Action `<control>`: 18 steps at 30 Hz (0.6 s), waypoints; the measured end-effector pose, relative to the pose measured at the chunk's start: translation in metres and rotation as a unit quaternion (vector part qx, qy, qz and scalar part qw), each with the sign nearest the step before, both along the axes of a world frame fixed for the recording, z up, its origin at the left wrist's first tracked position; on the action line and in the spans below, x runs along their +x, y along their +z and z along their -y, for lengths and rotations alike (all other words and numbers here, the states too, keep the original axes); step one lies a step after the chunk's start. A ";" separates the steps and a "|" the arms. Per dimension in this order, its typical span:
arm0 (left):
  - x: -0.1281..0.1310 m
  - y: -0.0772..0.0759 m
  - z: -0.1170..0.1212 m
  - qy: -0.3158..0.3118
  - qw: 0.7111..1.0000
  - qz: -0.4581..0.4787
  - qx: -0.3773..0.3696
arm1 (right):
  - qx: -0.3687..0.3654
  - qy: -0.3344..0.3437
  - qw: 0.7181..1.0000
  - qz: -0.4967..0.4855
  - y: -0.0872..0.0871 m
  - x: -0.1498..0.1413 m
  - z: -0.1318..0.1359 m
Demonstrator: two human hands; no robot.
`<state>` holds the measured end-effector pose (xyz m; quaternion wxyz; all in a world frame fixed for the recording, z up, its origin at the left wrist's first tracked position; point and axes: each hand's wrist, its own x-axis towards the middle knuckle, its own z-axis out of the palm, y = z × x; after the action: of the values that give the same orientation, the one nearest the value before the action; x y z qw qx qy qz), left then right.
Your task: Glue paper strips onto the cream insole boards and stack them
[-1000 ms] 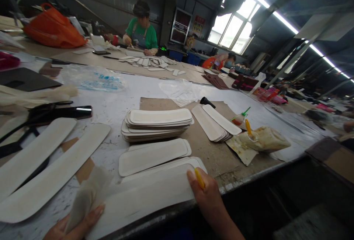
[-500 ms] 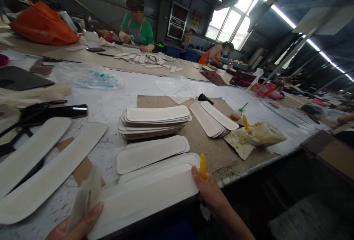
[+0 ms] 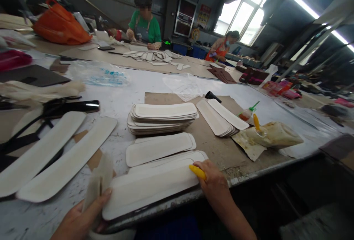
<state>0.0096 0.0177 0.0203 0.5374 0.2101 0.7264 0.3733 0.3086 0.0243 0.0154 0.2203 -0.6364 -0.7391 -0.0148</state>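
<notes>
A long white padded strip (image 3: 151,188) lies along the near edge of the table. My right hand (image 3: 214,181) rests at its right end, fingers closed round a yellow-handled tool (image 3: 197,171) laid on the strip. My left hand (image 3: 80,219) is at the strip's left end, thumb pressing a folded pale cloth (image 3: 96,184) against it. More white strips (image 3: 160,148) lie just behind, and a stack of them (image 3: 163,117) sits further back on brown cardboard (image 3: 210,144).
Two long white strips (image 3: 55,159) lie to the left, beside black straps (image 3: 49,109). A second strip pile (image 3: 224,116), a small glue bottle (image 3: 247,113) and a glue-stained bag (image 3: 272,135) sit right. Two people work at the far tables. The table edge (image 3: 260,170) drops off right.
My right hand has turned the yellow tool from upright down onto the strip's right end. The view has shifted slightly; my left hand stays on the cloth.
</notes>
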 end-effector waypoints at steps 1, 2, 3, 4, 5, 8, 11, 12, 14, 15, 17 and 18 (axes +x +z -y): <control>-0.001 0.001 0.000 0.004 0.999 0.033 0.005 | 0.002 0.007 1.000 0.016 -0.004 0.001 -0.002; -0.002 0.003 0.000 0.007 0.998 0.066 0.012 | 0.003 0.013 0.999 0.032 -0.008 0.003 -0.003; -0.003 0.004 0.000 0.007 0.995 0.095 0.019 | 0.001 0.021 0.999 0.047 -0.012 0.005 -0.005; -0.004 0.005 0.000 0.006 0.992 0.120 0.025 | -0.002 0.031 0.998 0.058 -0.016 0.007 -0.007; -0.004 0.006 0.000 0.008 0.990 0.141 0.028 | -0.003 0.043 0.997 0.064 -0.020 0.008 -0.009; -0.007 0.007 0.000 0.009 0.985 0.173 0.024 | 0.003 0.036 0.997 0.070 -0.026 0.007 -0.013; -0.008 0.009 0.001 -0.020 0.986 0.164 0.034 | -0.003 0.001 0.997 0.078 -0.025 0.003 -0.014; -0.009 0.010 0.001 -0.032 0.987 0.153 0.038 | -0.005 -0.004 0.997 0.082 -0.023 0.003 -0.014; -0.008 0.010 0.002 -0.046 0.990 0.124 0.041 | -0.009 0.013 0.996 0.088 -0.019 0.003 -0.015; -0.007 0.010 0.001 -0.044 0.993 0.107 0.038 | -0.011 0.024 0.995 0.091 -0.017 0.004 -0.016; -0.006 0.006 0.001 -0.027 0.997 0.072 0.028 | -0.025 0.039 0.994 0.102 -0.013 0.004 -0.018; -0.005 0.003 0.001 -0.019 0.998 0.057 0.020 | -0.033 0.038 0.993 0.109 -0.010 0.003 -0.019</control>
<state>0.0045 0.0171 0.0230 0.5805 0.2133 0.6829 0.3889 0.3113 0.0435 0.0055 0.1177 -0.6097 -0.7822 -0.0515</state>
